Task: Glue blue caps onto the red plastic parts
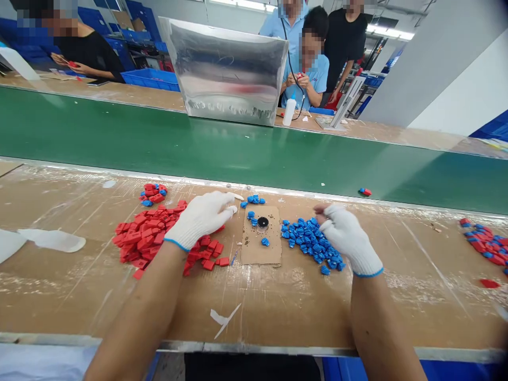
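Red blocks (pixel 145 235) lie heaped on the worktop (pixel 301 312), beneath and around the left hand (pixel 204 219), which wears a white glove and stretches its fingers toward the middle; whether it grips anything, I cannot tell. Blue pieces (pixel 307 238) form a looser pile to the right; the right hand (pixel 347 238), gloved too but with bare fingertips showing, is at that pile's right edge, fingers curled, and whether they pinch a piece is unclear. Between the two piles lies a cardboard sheet (pixel 256 251), bearing a small round black-topped object (pixel 262 223) and a few blue pieces; a mixed red-and-blue cluster (pixel 154 194) sits behind the red heap; beyond, one red-and-blue piece (pixel 365 191) rests on the green belt (pixel 159 143), near its closer edge.
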Tool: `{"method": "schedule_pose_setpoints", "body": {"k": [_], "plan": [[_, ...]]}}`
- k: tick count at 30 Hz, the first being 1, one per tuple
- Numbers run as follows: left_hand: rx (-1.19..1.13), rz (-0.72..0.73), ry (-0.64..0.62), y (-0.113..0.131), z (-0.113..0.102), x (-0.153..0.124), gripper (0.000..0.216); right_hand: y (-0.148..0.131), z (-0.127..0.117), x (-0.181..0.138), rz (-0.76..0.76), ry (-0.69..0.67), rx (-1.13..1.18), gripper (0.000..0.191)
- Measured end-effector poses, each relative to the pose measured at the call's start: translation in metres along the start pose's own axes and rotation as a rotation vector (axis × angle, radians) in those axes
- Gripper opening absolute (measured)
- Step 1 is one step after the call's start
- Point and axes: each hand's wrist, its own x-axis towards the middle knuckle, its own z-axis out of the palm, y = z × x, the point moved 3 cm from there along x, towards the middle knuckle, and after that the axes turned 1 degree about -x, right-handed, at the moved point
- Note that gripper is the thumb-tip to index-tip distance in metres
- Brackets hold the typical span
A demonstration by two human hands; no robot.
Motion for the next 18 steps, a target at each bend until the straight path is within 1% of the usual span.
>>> {"method": "schedule_pose_setpoints", "body": {"k": [1, 3, 4, 6, 7, 9, 13, 16, 18], "plan": [[0.083, 0.04, -0.088, -0.001, 0.003, 0.005, 0.034, -0.004, 0.004, 0.003, -0.034, -0.126, -0.13, 0.032], [0.165, 0.072, -0.187, -0.006, 0.009, 0.004, 0.038, -0.013, 0.012, 0.006, -0.083, -0.328, -0.341, 0.032], [0.191, 0.08, -0.215, -0.008, 0.013, 0.0, 0.039, -0.018, 0.015, 0.008, -0.102, -0.393, -0.424, 0.032], [0.263, 0.106, -0.26, -0.011, 0.021, -0.009, 0.034, -0.026, 0.023, 0.012, -0.142, -0.463, -0.552, 0.03], [0.302, 0.118, -0.27, -0.012, 0.025, -0.014, 0.031, -0.028, 0.028, 0.016, -0.161, -0.478, -0.599, 0.029], [0.354, 0.122, -0.249, -0.011, 0.031, -0.019, 0.028, -0.028, 0.038, 0.024, -0.18, -0.5, -0.659, 0.026], [0.366, 0.119, -0.206, -0.013, 0.04, -0.016, 0.029, -0.016, 0.054, 0.039, -0.193, -0.517, -0.664, 0.019], [0.337, 0.149, -0.146, -0.02, 0.04, -0.013, 0.028, -0.007, 0.053, 0.046, -0.201, -0.46, -0.597, 0.019], [0.222, 0.15, -0.071, -0.022, 0.036, -0.015, 0.027, -0.005, 0.044, 0.049, -0.177, -0.377, -0.546, 0.02]]}}
